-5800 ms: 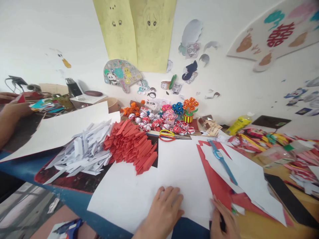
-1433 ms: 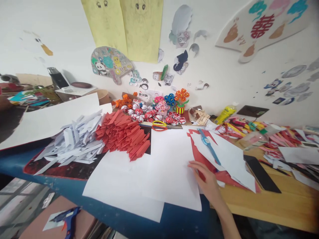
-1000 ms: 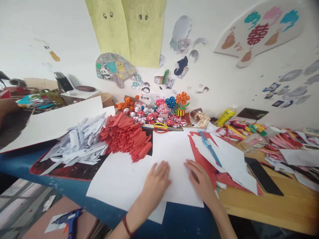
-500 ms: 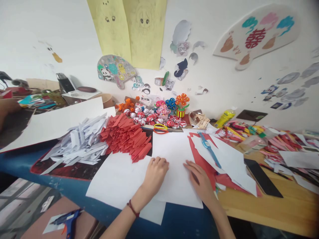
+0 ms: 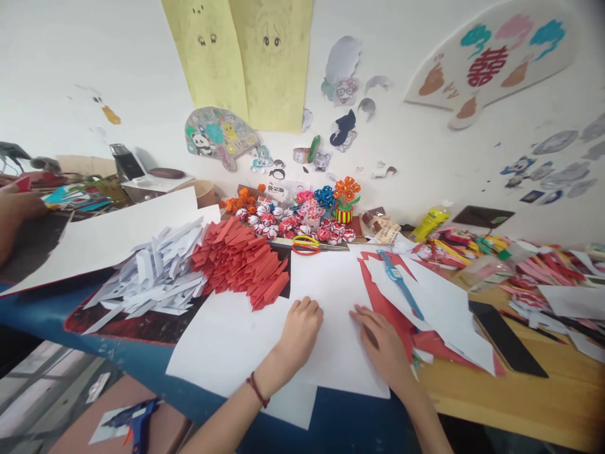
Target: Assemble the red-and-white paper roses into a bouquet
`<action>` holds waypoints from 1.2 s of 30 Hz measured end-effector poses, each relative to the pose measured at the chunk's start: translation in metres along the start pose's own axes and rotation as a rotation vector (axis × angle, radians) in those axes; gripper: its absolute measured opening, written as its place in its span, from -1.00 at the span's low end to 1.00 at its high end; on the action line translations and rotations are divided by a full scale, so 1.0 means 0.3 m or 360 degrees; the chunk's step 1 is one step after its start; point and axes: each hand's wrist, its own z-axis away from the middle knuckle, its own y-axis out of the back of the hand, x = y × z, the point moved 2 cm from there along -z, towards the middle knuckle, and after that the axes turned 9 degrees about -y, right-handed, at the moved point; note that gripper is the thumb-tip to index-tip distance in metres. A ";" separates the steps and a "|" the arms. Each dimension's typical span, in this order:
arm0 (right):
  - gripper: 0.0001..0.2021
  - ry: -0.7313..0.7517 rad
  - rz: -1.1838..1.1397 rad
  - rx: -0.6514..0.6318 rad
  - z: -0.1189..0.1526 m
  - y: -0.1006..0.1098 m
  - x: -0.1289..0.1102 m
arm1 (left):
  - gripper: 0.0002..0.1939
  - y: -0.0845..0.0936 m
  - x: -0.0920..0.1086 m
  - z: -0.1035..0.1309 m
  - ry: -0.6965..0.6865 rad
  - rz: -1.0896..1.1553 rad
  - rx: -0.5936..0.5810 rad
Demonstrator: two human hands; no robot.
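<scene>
A large sheet of white paper (image 5: 335,366) lies in front of me, partly over another white sheet (image 5: 212,353) at its left. My left hand (image 5: 301,331), wearing a dark red bracelet (image 5: 258,389), rests on the paper with its fingers curled in. What is under those fingers is hidden. On the sheet's right part my right hand (image 5: 380,343) lies with fingers stretched out. Beyond my left hand are a heap of folded red paper pieces (image 5: 241,261) and a heap of folded white paper pieces (image 5: 155,274).
Scissors (image 5: 314,246) with yellow and orange handles lie behind the sheet. On the right are a blue paper knife (image 5: 399,284) on loose sheets, and a black phone (image 5: 508,337). A glue gun (image 5: 135,419) sits lower left. Another person's hand (image 5: 19,211) is at the far left.
The view has shifted slightly, so things on the table sit a little further right. Both hands keep nearly the same pose on the paper. The other person's hand shows more.
</scene>
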 end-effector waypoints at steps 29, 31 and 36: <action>-0.60 -0.0021 0.0428 -0.0179 -0.029 0.054 -0.062 | -0.84 -0.014 0.017 -0.015 -0.0115 -0.0283 -0.0112; -0.65 0.0032 0.0556 -0.0198 -0.065 0.068 -0.103 | -0.84 -0.013 0.016 -0.015 -0.0114 -0.0290 -0.0111; -0.68 -0.0180 0.0819 -0.0212 -0.215 0.022 -0.211 | -0.86 -0.009 0.014 -0.014 -0.0157 -0.0323 -0.0128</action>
